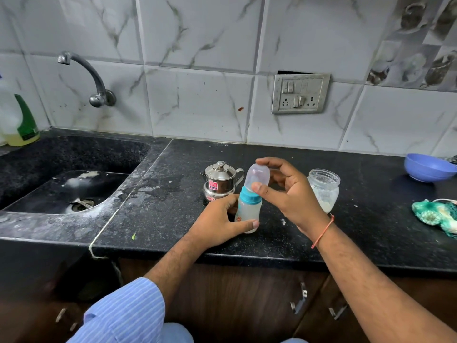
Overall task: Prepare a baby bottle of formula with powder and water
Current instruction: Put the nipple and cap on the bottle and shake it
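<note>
A small baby bottle [248,211] with a blue collar stands on the black counter [158,214]. My left hand [220,222] grips its body near the base. My right hand [286,191] pinches the clear domed cap [257,177], which sits over the top of the bottle, slightly tilted. Behind the bottle is a small lidded steel jug [219,180]. To the right, partly hidden by my right hand, stands an open glass jar [324,189] with white powder at its bottom.
A black sink [74,184] with a wall tap [96,80] lies to the left. A green-capped bottle [19,120] stands at the far left. A blue bowl [429,167] and a green mesh scrubber [435,215] lie at the right. A switchboard [300,93] is on the tiled wall.
</note>
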The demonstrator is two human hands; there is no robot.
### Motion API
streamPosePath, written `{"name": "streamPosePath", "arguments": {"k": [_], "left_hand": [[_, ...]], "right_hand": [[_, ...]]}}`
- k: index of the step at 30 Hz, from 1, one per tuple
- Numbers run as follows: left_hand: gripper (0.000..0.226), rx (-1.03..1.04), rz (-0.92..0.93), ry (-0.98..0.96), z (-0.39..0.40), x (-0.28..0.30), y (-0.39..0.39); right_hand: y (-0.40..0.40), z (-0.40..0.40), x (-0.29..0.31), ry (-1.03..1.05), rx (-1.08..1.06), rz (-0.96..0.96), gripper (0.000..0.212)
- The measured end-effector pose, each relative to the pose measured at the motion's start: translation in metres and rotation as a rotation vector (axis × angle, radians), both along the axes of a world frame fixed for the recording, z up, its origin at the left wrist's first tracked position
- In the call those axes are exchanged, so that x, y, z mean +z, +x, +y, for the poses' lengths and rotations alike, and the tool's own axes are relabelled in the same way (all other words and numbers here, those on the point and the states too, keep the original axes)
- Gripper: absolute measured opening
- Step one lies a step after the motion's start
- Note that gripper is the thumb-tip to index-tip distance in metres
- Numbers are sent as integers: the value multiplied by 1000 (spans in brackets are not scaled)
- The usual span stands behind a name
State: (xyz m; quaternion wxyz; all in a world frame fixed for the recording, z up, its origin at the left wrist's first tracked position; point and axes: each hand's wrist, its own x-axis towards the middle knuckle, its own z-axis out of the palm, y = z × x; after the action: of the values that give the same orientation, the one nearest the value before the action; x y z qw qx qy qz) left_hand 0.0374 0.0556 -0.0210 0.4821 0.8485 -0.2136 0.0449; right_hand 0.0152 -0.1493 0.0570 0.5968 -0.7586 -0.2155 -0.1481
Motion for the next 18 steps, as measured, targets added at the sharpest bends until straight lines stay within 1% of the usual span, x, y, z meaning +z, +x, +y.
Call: {"name": "streamPosePath", "arguments": {"k": [5,10,13,16,18], "left_hand": [[57,-5,1,-5,0,1,0],[60,-14,-6,-22,1,0,1],[61,-24,-31,-26,1,-1,2],[54,-12,-59,-35,1,-4,3],[54,-2,-69,-38,1,-4,2]], "right_hand": [[-1,3,-8,-171,-36,-23,47],[-5,6,-20,-179,-62,-35,49],[-6,8,-28,-193,-80,-52,59],[-8,13,-37,-250,-111,-89,75],[-10,18,-44,-267,-134,-115,83]]}}
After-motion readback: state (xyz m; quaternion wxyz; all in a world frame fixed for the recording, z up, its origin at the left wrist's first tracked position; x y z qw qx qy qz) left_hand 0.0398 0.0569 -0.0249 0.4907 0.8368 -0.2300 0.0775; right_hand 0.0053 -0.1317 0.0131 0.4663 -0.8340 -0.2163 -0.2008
